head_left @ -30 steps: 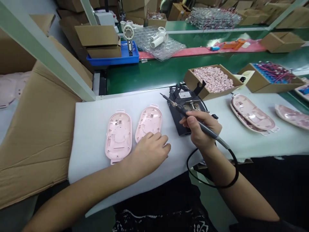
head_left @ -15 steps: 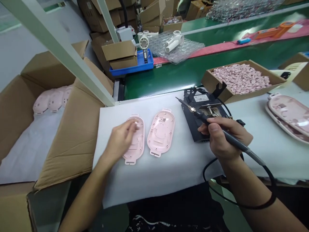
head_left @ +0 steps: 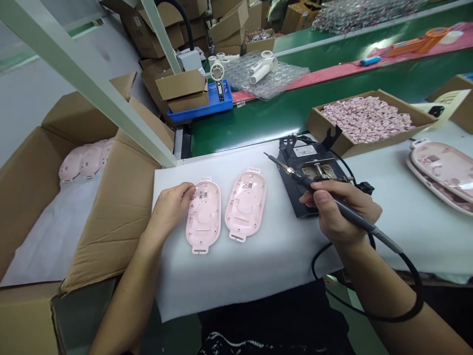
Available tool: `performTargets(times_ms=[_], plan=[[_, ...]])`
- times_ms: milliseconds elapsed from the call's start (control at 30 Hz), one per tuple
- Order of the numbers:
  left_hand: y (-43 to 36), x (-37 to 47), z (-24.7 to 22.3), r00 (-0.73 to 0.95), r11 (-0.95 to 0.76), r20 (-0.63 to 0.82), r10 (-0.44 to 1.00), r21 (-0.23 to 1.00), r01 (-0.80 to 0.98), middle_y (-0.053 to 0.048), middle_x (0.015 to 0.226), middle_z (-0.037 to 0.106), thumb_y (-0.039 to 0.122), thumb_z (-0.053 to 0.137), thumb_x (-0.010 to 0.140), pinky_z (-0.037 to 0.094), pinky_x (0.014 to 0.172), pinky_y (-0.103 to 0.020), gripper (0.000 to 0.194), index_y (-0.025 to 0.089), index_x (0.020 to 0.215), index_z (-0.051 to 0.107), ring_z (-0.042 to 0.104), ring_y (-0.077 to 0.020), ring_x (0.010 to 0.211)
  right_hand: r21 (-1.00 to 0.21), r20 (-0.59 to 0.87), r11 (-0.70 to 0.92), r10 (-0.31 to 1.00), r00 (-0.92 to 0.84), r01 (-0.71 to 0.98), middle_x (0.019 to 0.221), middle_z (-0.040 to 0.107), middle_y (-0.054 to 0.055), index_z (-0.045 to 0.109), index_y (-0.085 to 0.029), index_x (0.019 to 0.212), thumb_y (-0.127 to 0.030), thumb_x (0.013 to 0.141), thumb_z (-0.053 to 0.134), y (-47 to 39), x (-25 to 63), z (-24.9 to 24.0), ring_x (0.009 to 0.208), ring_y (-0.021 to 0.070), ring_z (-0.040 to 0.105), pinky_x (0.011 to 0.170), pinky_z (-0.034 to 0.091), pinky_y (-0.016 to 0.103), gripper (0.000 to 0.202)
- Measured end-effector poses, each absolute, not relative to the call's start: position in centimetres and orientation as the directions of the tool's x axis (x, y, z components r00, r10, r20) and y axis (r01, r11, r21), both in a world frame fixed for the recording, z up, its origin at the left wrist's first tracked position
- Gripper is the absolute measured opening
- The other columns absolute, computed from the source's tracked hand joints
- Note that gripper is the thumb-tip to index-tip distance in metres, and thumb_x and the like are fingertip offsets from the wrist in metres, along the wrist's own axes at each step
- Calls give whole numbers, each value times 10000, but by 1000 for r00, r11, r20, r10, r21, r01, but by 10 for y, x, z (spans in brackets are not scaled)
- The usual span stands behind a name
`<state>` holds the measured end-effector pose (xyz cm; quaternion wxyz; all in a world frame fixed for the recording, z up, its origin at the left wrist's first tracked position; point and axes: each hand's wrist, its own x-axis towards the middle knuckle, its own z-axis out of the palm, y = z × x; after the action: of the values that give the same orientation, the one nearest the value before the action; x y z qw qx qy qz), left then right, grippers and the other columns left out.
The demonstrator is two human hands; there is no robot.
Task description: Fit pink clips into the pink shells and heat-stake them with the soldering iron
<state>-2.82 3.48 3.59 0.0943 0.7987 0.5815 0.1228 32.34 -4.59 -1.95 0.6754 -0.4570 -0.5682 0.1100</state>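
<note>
In my right hand (head_left: 342,209) is a soldering iron (head_left: 345,212), its bare metal tip pointing up and left above the white sheet. My left hand (head_left: 172,207) pinches the upper left rim of a pink plastic shell (head_left: 204,217), which lies with its hollow side up. Beside it on the right rests a second pink shell (head_left: 246,204), slightly turned and also hollow side up. Both have small screw posts and slotted tabs at their ends. A black soldering station (head_left: 303,151) stands behind the iron, partly covered by my right hand.
A carton of small pink parts (head_left: 369,118) stands at the back right. More pink shells (head_left: 443,167) are stacked at the right. On the left, an open cardboard box (head_left: 99,222) holds shells on white sheeting. A slanted metal post (head_left: 92,88) rises beside it; a green conveyor (head_left: 244,123) runs behind.
My left hand has moved left from over the middle of the left shell to its upper left rim, uncovering the inside. My right hand still holds the iron, nearly unmoved.
</note>
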Motion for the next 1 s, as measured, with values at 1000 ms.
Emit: performTargets(times_ms=[1000], plan=[[42,-12,44,544,-547,-106,832,-5,837,-115,1064,698,61,462,902,458,872,-439,354,226,1061,732,604,-305,988,-742,660,539,693,290,399,733,730,-10,751,-247,1064,-232,914,725,-46,326,-19,588,156,689,547,589,273,153]])
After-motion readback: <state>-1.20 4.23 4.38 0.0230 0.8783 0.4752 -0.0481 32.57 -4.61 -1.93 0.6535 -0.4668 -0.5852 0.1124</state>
